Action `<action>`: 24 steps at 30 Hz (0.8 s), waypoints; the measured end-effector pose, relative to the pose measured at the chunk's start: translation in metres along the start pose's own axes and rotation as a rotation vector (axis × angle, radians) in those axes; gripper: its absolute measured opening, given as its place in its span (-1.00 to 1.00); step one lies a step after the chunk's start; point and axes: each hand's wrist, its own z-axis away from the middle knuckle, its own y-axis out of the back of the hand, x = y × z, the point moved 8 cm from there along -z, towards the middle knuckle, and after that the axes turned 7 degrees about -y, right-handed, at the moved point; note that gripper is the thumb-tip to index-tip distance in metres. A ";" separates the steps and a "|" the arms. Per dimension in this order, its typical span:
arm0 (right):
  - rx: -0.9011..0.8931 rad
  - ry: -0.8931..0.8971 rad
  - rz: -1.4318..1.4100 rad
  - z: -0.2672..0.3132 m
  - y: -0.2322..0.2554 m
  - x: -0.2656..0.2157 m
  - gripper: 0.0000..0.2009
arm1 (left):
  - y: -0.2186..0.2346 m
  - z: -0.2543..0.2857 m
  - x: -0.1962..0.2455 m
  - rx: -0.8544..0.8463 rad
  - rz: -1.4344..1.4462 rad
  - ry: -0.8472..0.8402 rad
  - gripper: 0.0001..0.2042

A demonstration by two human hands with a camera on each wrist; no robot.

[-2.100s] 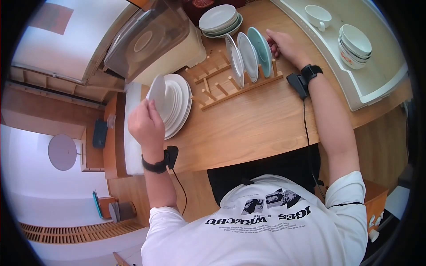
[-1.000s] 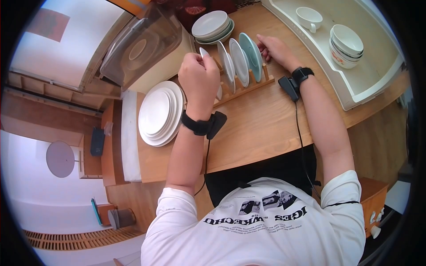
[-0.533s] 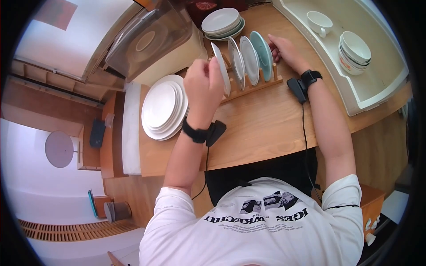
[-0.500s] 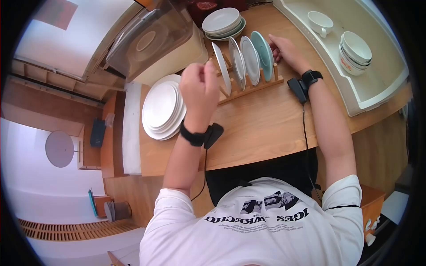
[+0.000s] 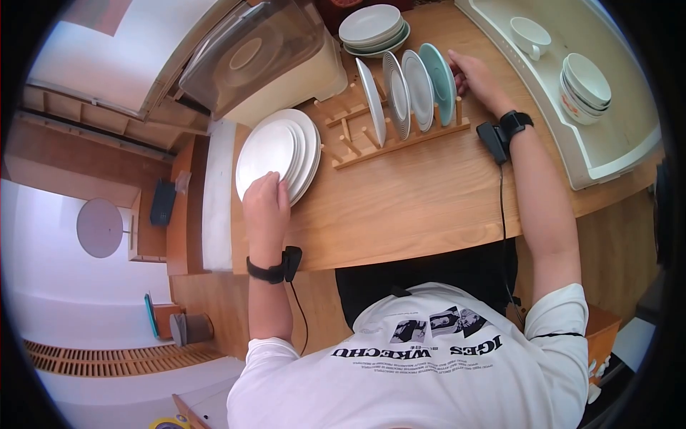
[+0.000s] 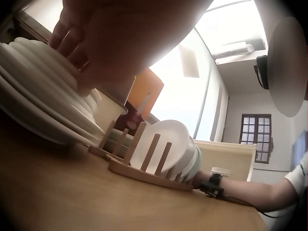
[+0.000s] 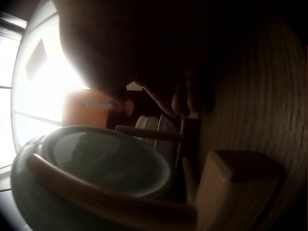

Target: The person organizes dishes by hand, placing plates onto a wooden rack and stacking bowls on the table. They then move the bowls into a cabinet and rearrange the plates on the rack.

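My left hand (image 5: 266, 211) is at the near rim of a stack of white plates (image 5: 263, 151), its fingertips over the edge of the top one. In the left wrist view its fingers (image 6: 72, 43) reach across the plate rims. Right of the stack, a wooden dish rack (image 5: 400, 145) holds several plates on edge: a white plate (image 5: 371, 104) leftmost, a ring-patterned plate (image 5: 395, 96), a pale grey plate (image 5: 417, 89), and a light green plate (image 5: 437, 79) rightmost. Beside the green plate, at the rack's right end, rests my right hand (image 5: 475, 82), fingers loosely bent and holding nothing.
Behind the rack stands a pile of dishes (image 5: 371, 28). A bin with a clear lid (image 5: 250, 64) is at the back left. To the right, a cream tray (image 5: 582, 175) holds a white cup (image 5: 530, 37) and stacked bowls (image 5: 586, 82).
My left hand carried a white plate from the stack to the rack, let it go in a slot left of the patterned plate, and came back to the stack. My right hand stayed by the rack.
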 end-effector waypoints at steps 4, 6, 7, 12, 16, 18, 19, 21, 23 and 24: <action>-0.020 0.006 -0.029 0.001 0.000 -0.002 -0.42 | 0.002 0.001 0.011 -0.020 -0.119 -0.057 -0.90; 0.001 0.004 -0.029 0.003 0.000 -0.004 -0.42 | 0.003 0.000 0.015 -0.018 -0.165 -0.084 -0.93; 0.000 0.006 -0.024 0.003 0.000 -0.004 -0.42 | 0.005 -0.002 0.017 -0.001 -0.167 -0.109 -0.94; 0.000 0.024 -0.015 0.003 -0.001 -0.004 -0.42 | 0.031 -0.017 0.017 0.134 -0.294 -0.125 -0.96; -0.010 0.014 -0.031 0.002 -0.002 -0.003 -0.42 | 0.063 -0.043 0.021 0.281 -0.214 -0.063 -0.88; -0.020 0.011 -0.038 0.002 -0.001 -0.003 -0.42 | 0.075 -0.056 0.024 0.397 -0.094 -0.026 -0.82; -0.016 0.013 -0.032 0.003 -0.001 -0.003 -0.42 | 0.080 -0.062 0.027 0.448 -0.035 0.010 -0.82; -0.011 0.015 -0.020 0.003 -0.001 -0.003 -0.42 | 0.086 -0.074 0.035 0.546 0.082 0.084 -0.82; -0.013 0.013 -0.029 0.002 -0.001 -0.002 -0.42 | 0.085 -0.087 0.035 0.593 0.161 0.191 -0.76; -0.014 0.013 -0.034 0.001 -0.001 -0.002 -0.42 | 0.083 -0.094 0.035 0.612 0.212 0.249 -0.74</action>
